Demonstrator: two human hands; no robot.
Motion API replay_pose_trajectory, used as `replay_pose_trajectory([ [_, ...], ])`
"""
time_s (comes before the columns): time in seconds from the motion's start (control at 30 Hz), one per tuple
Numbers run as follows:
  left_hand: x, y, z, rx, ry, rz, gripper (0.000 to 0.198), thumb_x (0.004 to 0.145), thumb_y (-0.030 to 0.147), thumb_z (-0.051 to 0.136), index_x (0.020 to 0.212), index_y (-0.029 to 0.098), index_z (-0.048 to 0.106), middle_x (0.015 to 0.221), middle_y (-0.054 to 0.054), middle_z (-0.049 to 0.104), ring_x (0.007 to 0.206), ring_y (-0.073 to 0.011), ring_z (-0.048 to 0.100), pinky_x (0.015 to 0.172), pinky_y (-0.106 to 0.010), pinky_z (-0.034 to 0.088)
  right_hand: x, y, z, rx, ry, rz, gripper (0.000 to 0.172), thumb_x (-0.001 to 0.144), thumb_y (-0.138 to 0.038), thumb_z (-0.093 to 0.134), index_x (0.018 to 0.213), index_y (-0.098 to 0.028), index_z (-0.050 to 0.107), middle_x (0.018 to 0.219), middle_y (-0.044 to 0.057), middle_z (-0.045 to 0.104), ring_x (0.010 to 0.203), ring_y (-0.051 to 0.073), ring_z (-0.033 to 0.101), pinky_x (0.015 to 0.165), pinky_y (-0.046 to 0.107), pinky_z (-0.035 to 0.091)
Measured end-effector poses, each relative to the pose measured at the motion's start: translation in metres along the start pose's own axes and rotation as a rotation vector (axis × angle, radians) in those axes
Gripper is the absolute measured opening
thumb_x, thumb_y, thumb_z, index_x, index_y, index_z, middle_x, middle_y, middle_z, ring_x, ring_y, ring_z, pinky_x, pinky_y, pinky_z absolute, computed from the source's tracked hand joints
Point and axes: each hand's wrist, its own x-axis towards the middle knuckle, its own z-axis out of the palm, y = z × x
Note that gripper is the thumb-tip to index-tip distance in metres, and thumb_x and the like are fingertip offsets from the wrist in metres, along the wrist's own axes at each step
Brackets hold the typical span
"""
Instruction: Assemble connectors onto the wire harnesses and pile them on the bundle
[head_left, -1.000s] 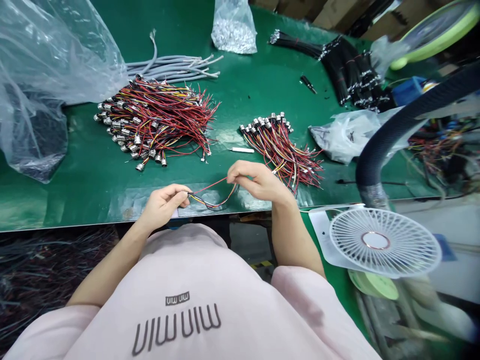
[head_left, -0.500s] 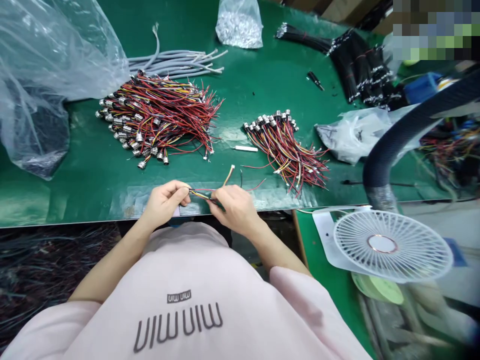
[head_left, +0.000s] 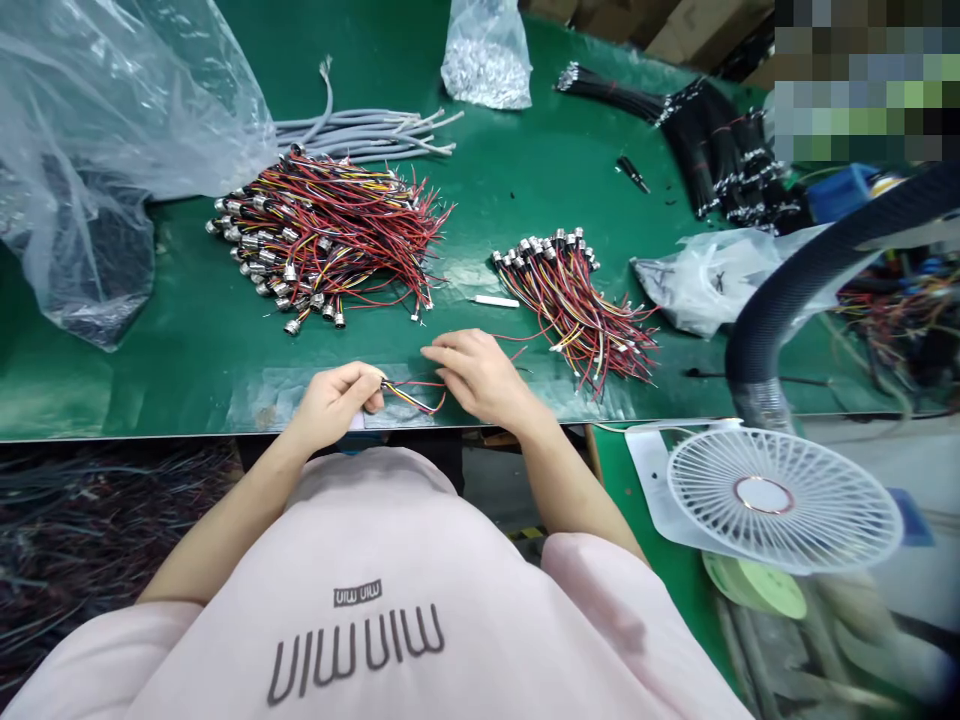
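My left hand is closed in a pinch on one end of a wire harness near the table's front edge. Its red, yellow, white and dark wires run right from the fingertips and bend up beneath my right hand. That hand is palm down with its fingers stretched to the left and parted; its thumb and the wires' far ends are hidden under it. Thin red wire ends show just beyond it. A white pen-like tool lies above. To the right is a smaller pile of harnesses with metal connectors.
A larger harness pile lies left, below grey cables. Plastic bags cover the far left. Black cable bundles lie at the back right. A dark flexible hose arches above a white fan at the right.
My right hand has moved up and right from the wires beside my left hand, and its fingers have straightened. The wires now curve loosely. My left hand keeps its pinch.
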Motion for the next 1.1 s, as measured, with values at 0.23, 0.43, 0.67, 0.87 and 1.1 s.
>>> replay_pose_trajectory([
  [0.23,0.003,-0.001,0.000,-0.089,0.043,-0.027,0.047,0.082,0.061,0.061,0.074,0.015,0.065,0.057,-0.002,0.064,0.051,-0.0124,0.057,0.054,-0.024,0.048,-0.024,-0.027,-0.040,0.365,0.153,-0.101,0.032,0.080,-0.002,0.044,0.090,-0.023,0.066,0.085,0.004,0.069,0.083,0.017,0.067,0.075,0.032,0.056],
  [0.43,0.005,-0.013,-0.005,-0.125,0.022,-0.023,0.044,0.085,0.058,0.060,0.077,0.015,0.067,0.059,-0.002,0.065,0.053,-0.0122,0.058,0.055,-0.024,0.047,-0.029,-0.015,-0.013,0.275,0.005,-0.101,0.043,0.079,0.002,0.039,0.108,-0.015,0.066,0.110,0.012,0.071,0.106,0.019,0.066,0.093,0.038,0.056],
  [0.67,0.004,-0.014,-0.005,-0.215,0.045,-0.039,0.042,0.082,0.058,0.064,0.076,0.016,0.067,0.057,-0.001,0.064,0.051,-0.0119,0.058,0.053,-0.023,0.047,-0.023,0.012,-0.002,0.173,-0.140,-0.091,0.023,0.092,-0.013,0.047,0.096,-0.015,0.070,0.107,0.012,0.072,0.115,0.026,0.060,0.100,0.047,0.050],
  [0.87,0.011,-0.009,-0.008,-0.096,0.208,-0.055,0.040,0.082,0.056,0.062,0.079,0.016,0.066,0.063,-0.001,0.066,0.050,-0.0117,0.057,0.053,-0.025,0.050,-0.038,0.007,-0.040,0.372,-0.175,0.063,0.021,0.096,-0.024,0.050,0.100,-0.016,0.070,0.083,0.005,0.072,0.074,0.014,0.066,0.076,0.028,0.053],
  [1.1,0.013,0.025,0.007,0.789,0.203,0.568,0.034,0.089,0.036,0.058,0.117,0.018,0.064,0.119,-0.011,0.068,0.114,-0.0270,0.058,0.102,-0.046,0.042,-0.033,-0.013,-0.050,0.524,-0.186,0.223,0.031,0.093,-0.016,0.047,0.123,-0.018,0.051,0.068,-0.004,0.062,0.059,0.009,0.057,0.062,0.020,0.045],
])
